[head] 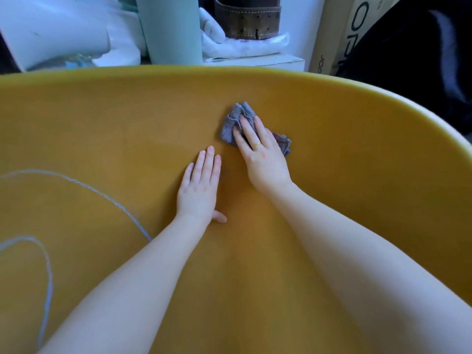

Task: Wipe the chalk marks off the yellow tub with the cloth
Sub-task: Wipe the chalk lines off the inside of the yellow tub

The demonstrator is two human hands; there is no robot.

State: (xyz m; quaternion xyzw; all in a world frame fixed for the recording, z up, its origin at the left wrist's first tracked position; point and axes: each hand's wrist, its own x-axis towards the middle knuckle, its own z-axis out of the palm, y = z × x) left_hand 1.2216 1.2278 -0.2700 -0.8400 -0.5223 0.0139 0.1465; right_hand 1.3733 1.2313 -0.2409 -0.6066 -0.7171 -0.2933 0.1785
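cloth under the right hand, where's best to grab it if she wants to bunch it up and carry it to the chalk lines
Take the bunched, raised end of the grey cloth beyond the right hand, curling the fingers down from above. The rest lies pressed flat against the yellow tub.

**Materials and surfaces**

The yellow tub (332,149) looks like plastic, with a smooth and mostly matt wall; its rim is paler and has a soft shine. The chalk marks (102,192) are dry, powdery and a little grainy, pale blue-white on the yellow. The cloth (236,116) is a grey woven fabric, soft, crumpled and matt. A ring (257,145) on the finger looks like shiny gold metal. Behind the tub, a brown belt (247,19) looks like worn leather, and a box (329,34) is plain matt cardboard.
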